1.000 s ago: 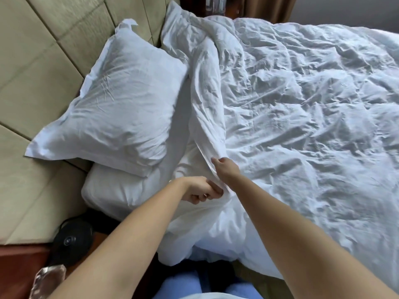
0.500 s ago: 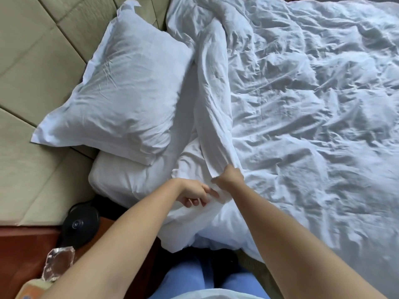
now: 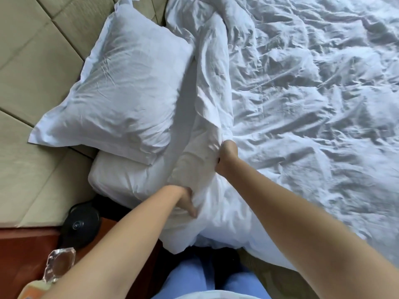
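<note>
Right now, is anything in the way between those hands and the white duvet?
Nothing visible does. The left hand and the right hand both grip the duvet directly at its folded edge, beside the pillow.

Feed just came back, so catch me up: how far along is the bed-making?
Done: the pillow leans against the headboard. In hand: the left hand and right hand both grip the duvet at its near edge. Left: the duvet lies rumpled all over and probably needs pulling straight and smoothing.
</note>
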`<state>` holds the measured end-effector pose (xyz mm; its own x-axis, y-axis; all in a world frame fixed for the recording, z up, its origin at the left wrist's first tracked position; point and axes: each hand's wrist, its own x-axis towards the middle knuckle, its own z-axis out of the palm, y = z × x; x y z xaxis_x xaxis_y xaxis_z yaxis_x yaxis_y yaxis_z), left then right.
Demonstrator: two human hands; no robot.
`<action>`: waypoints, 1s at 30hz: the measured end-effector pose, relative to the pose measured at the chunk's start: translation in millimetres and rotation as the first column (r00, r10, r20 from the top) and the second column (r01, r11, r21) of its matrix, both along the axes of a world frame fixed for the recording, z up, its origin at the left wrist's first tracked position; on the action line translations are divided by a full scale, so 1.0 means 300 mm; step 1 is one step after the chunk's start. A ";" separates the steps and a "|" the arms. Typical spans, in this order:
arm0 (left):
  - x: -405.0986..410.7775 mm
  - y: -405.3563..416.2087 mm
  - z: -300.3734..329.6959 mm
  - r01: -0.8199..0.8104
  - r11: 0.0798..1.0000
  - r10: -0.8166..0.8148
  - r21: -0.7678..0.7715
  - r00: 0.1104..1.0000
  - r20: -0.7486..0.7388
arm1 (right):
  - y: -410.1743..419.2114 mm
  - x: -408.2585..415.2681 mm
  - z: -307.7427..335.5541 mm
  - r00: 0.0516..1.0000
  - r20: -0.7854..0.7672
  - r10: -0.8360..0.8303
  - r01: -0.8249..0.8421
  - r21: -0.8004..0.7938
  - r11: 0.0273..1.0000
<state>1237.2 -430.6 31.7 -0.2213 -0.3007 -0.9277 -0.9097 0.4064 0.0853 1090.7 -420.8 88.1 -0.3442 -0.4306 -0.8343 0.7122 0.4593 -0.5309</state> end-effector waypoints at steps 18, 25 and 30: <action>0.030 0.015 0.010 -0.081 0.931 0.061 0.355 0.996 0.067 | 0.121 0.022 -0.192 0.776 -0.568 0.274 -0.178 0.219 0.959; 0.117 -0.164 -0.122 -0.439 0.884 0.377 -0.161 0.873 -0.311 | 0.024 0.135 -0.250 0.620 -0.564 0.546 -0.439 0.328 0.837; 0.129 -0.242 -0.190 -0.623 0.782 0.567 -0.024 0.726 -0.389 | -0.070 0.170 -0.273 0.570 -0.551 0.609 -0.475 0.383 0.792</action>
<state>1275.9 -503.3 -25.3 -0.2430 -0.6014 -0.7611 -0.8892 -0.1755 0.4226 1141.7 -441.7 6.3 -0.5508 -0.5868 -0.5936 -0.1678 0.7745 -0.6099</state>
